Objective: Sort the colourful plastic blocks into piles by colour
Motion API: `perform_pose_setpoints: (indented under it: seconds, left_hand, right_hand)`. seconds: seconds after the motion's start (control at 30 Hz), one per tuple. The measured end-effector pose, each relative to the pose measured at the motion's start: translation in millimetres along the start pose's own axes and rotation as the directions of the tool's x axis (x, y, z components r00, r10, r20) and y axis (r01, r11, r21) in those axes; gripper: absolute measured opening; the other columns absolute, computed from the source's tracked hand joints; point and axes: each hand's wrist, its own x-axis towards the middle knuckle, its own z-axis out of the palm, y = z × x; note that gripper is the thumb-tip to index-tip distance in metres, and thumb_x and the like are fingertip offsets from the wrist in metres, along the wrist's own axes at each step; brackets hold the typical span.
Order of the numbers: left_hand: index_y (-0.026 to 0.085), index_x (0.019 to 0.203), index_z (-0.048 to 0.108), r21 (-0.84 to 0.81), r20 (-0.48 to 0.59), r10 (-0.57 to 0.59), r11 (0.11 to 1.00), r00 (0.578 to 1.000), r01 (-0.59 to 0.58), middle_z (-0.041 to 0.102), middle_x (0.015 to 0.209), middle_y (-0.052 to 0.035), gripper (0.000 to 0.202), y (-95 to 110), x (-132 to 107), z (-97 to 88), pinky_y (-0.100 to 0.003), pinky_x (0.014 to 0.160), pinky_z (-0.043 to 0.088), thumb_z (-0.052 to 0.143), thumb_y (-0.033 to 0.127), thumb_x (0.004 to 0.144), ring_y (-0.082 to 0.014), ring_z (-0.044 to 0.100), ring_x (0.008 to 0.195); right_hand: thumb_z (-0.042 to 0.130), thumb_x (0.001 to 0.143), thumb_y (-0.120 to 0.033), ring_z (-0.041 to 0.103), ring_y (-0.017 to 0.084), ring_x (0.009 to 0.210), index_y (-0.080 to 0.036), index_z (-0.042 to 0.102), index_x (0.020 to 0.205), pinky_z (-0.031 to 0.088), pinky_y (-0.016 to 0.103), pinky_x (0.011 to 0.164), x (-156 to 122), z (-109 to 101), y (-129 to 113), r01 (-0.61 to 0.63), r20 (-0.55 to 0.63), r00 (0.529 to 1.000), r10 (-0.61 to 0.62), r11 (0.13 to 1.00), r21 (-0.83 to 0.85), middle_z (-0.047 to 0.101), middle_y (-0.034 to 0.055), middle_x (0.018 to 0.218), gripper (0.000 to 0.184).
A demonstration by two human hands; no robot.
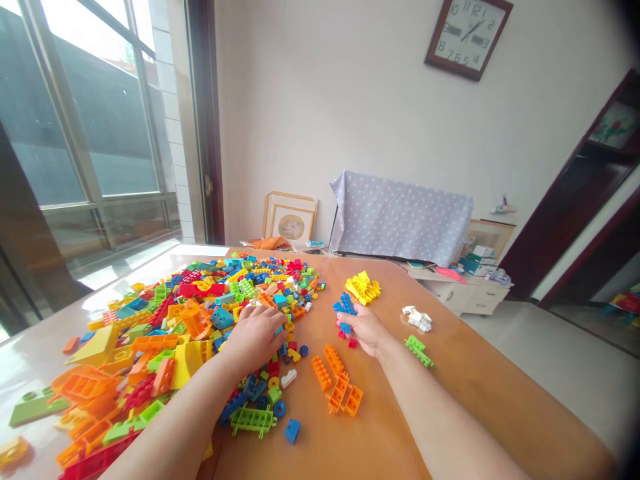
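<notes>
My left hand [256, 333] rests over the right side of a large heap of mixed toy building bricks [195, 320]. Its fingers curl downward, and whatever is under the fingertips is hidden. On the bare wood to the right, my right hand [369, 330] closes its thumb and fingers around blue toy bricks [345, 304] at a small blue group. Red bricks [352, 344] lie just below that hand. Nearer to me is a group of orange bricks [340, 385]. Beyond the hand sits a pile of yellow bricks [363, 288].
White bricks [417, 319] and green bricks [419, 351] lie right of my right arm on the wooden table [480, 393]. A single blue brick [293, 431] is near the front. Behind the table stand a cloth-covered object [400, 217] and a white cabinet [480, 297].
</notes>
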Motion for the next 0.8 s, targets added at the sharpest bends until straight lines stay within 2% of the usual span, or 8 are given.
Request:
perform_pose_setpoints:
  seconds: [0.1,0.23,0.5,0.63,0.8]
  left_hand:
    - [0.03,0.112,0.069,-0.017,-0.005,0.018,1.0,1.0,-0.018,0.069,0.114,-0.0067,0.027,0,0,2.5,-0.046,0.102,0.037,0.052,0.042,0.095,-0.0291,0.058,0.113]
    - [0.028,0.104,0.071,-0.021,0.01,0.002,1.0,1.0,-0.002,0.069,0.108,-0.0073,0.027,-2,-1,6.9,-0.046,0.104,0.037,0.053,0.046,0.095,-0.0289,0.058,0.112]
    - [0.029,0.105,0.07,-0.002,0.015,-0.024,1.0,1.0,0.024,0.069,0.107,-0.0077,0.029,0,-3,5.4,-0.046,0.104,0.037,0.05,0.048,0.097,-0.029,0.057,0.112]
    - [0.029,0.106,0.07,-0.029,0.026,-0.038,0.999,0.999,0.038,0.069,0.107,-0.0069,0.028,0,-2,4.0,-0.045,0.102,0.039,0.05,0.047,0.097,-0.0285,0.058,0.11]
    - [0.03,0.11,0.069,-0.058,0.043,-0.059,0.996,0.997,0.061,0.069,0.109,-0.0054,0.026,0,2,1.7,-0.045,0.101,0.04,0.052,0.045,0.096,-0.0285,0.058,0.111]
  right_hand:
    - [0.084,0.068,-0.033,0.061,0.013,0.068,-0.021,0.062,0.096,0.045,0.02,0.054,5,-4,-1,-0.006,-0.017,1.0,0.006,0.999,0.049,0.067,-0.0005,0.079,0.038]
    - [0.082,0.069,-0.031,0.062,0.013,0.067,-0.021,0.061,0.097,0.044,0.019,0.053,15,-5,-3,0.016,-0.022,1.0,-0.014,0.997,0.074,0.066,0.0,0.079,0.036]
    - [0.075,0.075,-0.033,0.065,0.014,0.072,-0.021,0.058,0.095,0.044,0.019,0.053,56,9,-12,-0.027,-0.048,0.999,0.024,0.998,-0.063,0.068,0.0028,0.085,0.029]
    - [0.069,0.077,-0.026,0.061,0.014,0.066,-0.02,0.058,0.091,0.043,0.02,0.052,73,24,-16,-0.014,-0.032,0.999,0.008,0.979,-0.201,0.066,0.0016,0.075,0.019]
    - [0.073,0.068,-0.014,0.056,0.013,0.054,-0.02,0.061,0.077,0.042,0.022,0.051,79,43,-12,0.003,0.047,0.999,0.019,0.9,-0.437,0.059,-0.0024,0.059,0.016]
